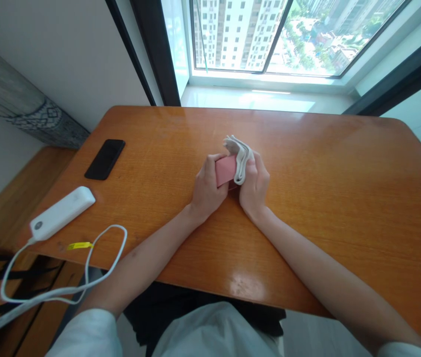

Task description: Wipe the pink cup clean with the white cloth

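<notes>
Table (307, 208), bare wood, bearing power bank (62, 212) and phone (105, 158) well left; at centre, left hand (207, 187) closed round pink case (226, 170), right hand (255, 184) pressing folded cloth (239, 157) on it—wiping apparently underway, next stroke wanting a steady hold.

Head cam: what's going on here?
A person sits at an orange wooden table by a window. The left hand holds a small pink case near the middle of the table. The right hand presses a folded white cloth against the case's right end. Off to the left lie a black phone and a white power bank, whose white cable loops over the table's near edge. Neither is being touched.
</notes>
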Demonstrator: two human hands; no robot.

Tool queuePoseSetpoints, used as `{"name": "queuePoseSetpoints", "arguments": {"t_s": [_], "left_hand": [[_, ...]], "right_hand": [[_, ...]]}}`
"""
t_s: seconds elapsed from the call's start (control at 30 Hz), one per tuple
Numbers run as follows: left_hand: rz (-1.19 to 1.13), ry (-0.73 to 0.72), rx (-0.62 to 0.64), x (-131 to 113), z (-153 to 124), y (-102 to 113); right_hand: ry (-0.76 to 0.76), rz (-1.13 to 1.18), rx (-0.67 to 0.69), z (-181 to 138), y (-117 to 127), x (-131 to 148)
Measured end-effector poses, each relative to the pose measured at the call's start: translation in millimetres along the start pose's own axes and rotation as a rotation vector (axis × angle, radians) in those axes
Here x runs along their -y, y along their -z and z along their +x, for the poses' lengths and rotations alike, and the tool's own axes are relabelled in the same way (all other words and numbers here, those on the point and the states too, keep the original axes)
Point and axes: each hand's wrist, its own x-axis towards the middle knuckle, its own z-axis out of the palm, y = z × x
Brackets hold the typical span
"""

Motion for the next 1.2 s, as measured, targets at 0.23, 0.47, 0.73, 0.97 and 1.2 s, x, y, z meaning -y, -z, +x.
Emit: {"name": "queuePoseSetpoints", "arguments": {"t_s": [0.23,0.47,0.73,0.97,1.2], "left_hand": [[0.036,-0.03,0.075,3.7,0.7,0.9],[0.015,-0.016,0.01,0.1,-1.2,-0.5],[0.055,-0.037,0.052,4.4,-1.8,-1.3],[0.043,-0.004,0.051,6.6,-3.1,-1.5],[0.054,0.002,0.046,1.9,-1.1,-0.4]], "right_hand": [[0.542,-0.258,0.121,-2.6,3.0,7.4],[0.105,-0.069,-0.03,-2.4,0.0,-3.4],[0.425,-0.232,0.085,-3.3,5.5,2.1],[0.455,-0.232,0.058,-7.8,3.2,3.8],[0.295,-0.194,0.031,-2.5,5.0,-0.3]]}}
